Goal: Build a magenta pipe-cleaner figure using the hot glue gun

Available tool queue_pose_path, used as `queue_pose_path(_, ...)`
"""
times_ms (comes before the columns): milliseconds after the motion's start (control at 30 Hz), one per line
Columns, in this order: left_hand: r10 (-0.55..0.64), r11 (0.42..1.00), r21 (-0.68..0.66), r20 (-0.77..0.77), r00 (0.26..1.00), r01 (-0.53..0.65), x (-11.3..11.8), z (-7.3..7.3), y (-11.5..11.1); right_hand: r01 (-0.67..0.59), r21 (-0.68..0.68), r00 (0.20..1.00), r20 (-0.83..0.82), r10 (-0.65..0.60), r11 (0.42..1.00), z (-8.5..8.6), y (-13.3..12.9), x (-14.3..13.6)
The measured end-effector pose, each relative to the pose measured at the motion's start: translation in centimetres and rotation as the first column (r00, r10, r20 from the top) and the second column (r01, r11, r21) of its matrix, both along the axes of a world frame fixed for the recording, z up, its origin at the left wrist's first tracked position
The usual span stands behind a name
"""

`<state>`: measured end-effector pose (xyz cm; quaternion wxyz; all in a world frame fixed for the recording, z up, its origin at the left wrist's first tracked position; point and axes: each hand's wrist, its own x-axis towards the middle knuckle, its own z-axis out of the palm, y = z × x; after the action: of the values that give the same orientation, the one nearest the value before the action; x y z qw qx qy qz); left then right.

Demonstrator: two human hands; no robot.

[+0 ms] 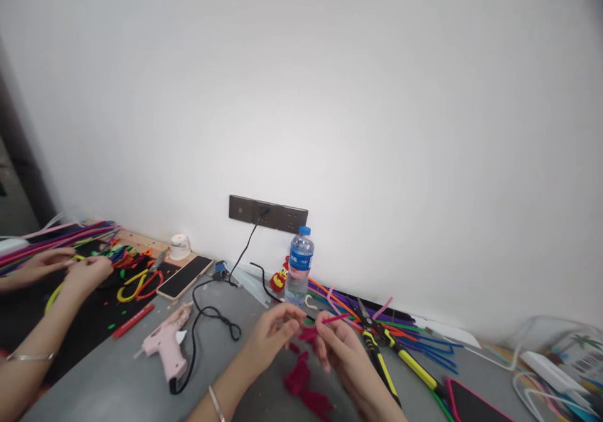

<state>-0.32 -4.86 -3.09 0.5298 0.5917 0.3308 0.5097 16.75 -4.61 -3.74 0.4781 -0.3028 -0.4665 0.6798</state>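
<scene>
A magenta pipe cleaner (335,318) is pinched between the thumb and fingertips of my right hand (343,350), one end poking out to the right. My left hand (276,335) faces it with thumb and fingers drawn together beside a small bent magenta piece (308,334). What my left fingertips grip is partly hidden. Below my hands, a bundle of twisted magenta pipe cleaners (301,378) lies on the grey table (235,384). Just behind my hands stands a water bottle (299,268), with a small red and yellow figure (279,277) beside it.
A pink glue gun (167,350) with a black cord lies left. Black and yellow pliers (377,346), colourful pipe cleaners (424,340) and a pink-edged phone (471,403) lie right. At far left, another person's hands (85,274) work near scissors (136,284) and a phone (186,276).
</scene>
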Motion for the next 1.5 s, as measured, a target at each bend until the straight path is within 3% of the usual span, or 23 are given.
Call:
queue_pose_path(100, -0.148, 0.965, -0.204, 0.097, 0.984, 0.165, 0.2, -0.2, -0.1, -0.106, 0.033, 0.986, 0.135, 0.101, 0.994, 0.2, -0.2, 0.5)
queue_pose_path(167, -0.231, 0.937, -0.248, 0.087, 0.969, 0.245, 0.3, -0.3, -0.2, -0.142, 0.060, 0.973, 0.192, 0.128, 0.988, 0.1, -0.2, 0.6)
queue_pose_path(433, -0.305, 0.876, -0.352, 0.124, 0.944, 0.329, 0.0, -0.3, -0.5, -0.174, 0.134, 0.953, 0.271, 0.133, 0.976, 0.5, -0.5, 0.4)
queue_pose_path(633, -0.324, 0.847, -0.392, 0.155, 0.933, 0.359, 0.0, 0.1, -0.6, -0.116, 0.152, 0.974, 0.210, 0.082, 0.982, 0.5, -0.6, 0.0)
queue_pose_path(867, -0.238, 0.879, -0.381, 0.168, 0.956, 0.286, 0.2, 0.6, -0.6, -0.021, 0.269, 0.971, 0.236, -0.045, 0.963, 1.1, -0.3, -0.3)
queue_pose_path(1100, -0.107, 0.910, -0.365, 0.250, 0.962, 0.196, 0.3, 0.5, -0.3, 0.138, 0.556, 0.919, 0.237, -0.315, 0.820, 0.9, -0.5, -0.8)
queue_pose_path(1333, -0.008, 0.928, -0.354, 0.283, 0.959, 0.113, 0.4, 0.2, -0.1, 0.221, 0.624, 0.881, 0.203, -0.428, 0.749, -0.4, -0.8, -1.9)
queue_pose_path(1400, 0.041, 0.937, -0.342, 0.313, 0.949, 0.072, 0.7, 0.1, -0.1, 0.241, 0.613, 0.867, 0.213, -0.451, 0.752, -0.7, -0.8, -2.1)
queue_pose_path(1500, 0.077, 0.946, -0.322, 0.342, 0.936, 0.040, 0.9, -0.2, -0.1, 0.188, 0.505, 0.895, 0.266, -0.358, 0.843, -0.9, -0.8, -2.4)
